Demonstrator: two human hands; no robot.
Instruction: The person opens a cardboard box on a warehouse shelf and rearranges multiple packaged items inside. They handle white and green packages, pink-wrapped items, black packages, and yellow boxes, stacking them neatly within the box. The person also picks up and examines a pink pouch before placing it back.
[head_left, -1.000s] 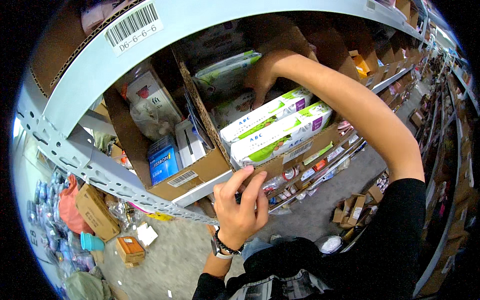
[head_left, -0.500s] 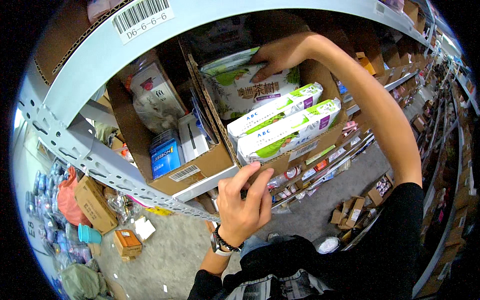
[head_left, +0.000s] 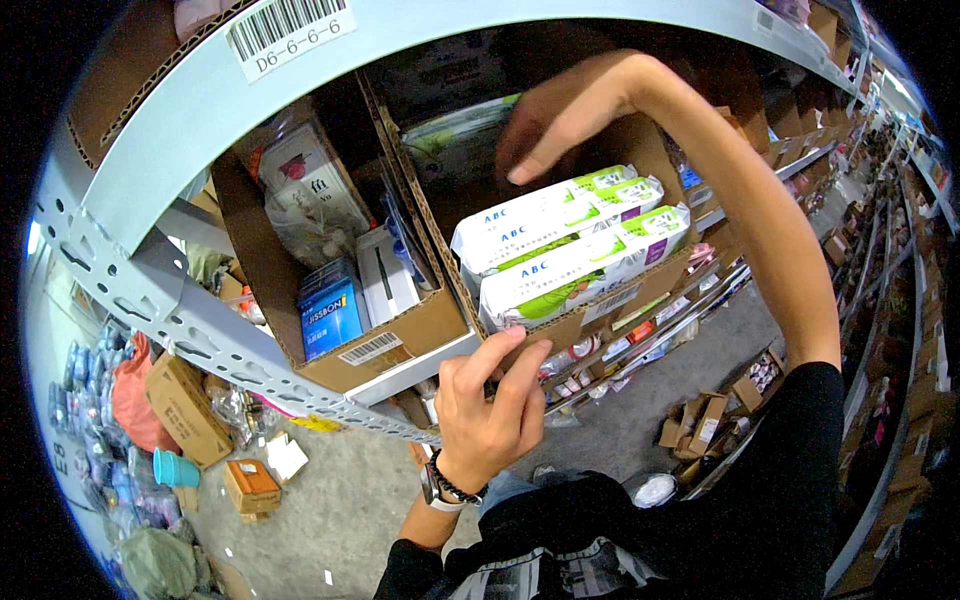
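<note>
Several white-and-green sanitary pad packs (head_left: 580, 262) stand on edge in a row at the front of an open cardboard box (head_left: 612, 312) on the shelf. Behind them, my right hand (head_left: 575, 112) reaches into the box, slightly blurred. Its thumb is apart from the fingers, and I see nothing held. Deeper in, beside the fingers, another green pack (head_left: 460, 135) lies in shadow. My left hand (head_left: 492, 402) is at the box's front left corner, with its fingertips on the cardboard edge and its thumb hidden.
A neighbouring carton (head_left: 405, 335) on the left holds a blue box (head_left: 332, 312), a white box and plastic-wrapped goods. The pale metal shelf beam (head_left: 190, 110) arches above. Below are floor cartons (head_left: 252, 487) and a turquoise bucket (head_left: 175, 468); more stocked shelves line the right.
The pack whose printed face was under my right hand now stands upright behind the front packs. My right hand has come off it. My left hand has stayed at the corner.
</note>
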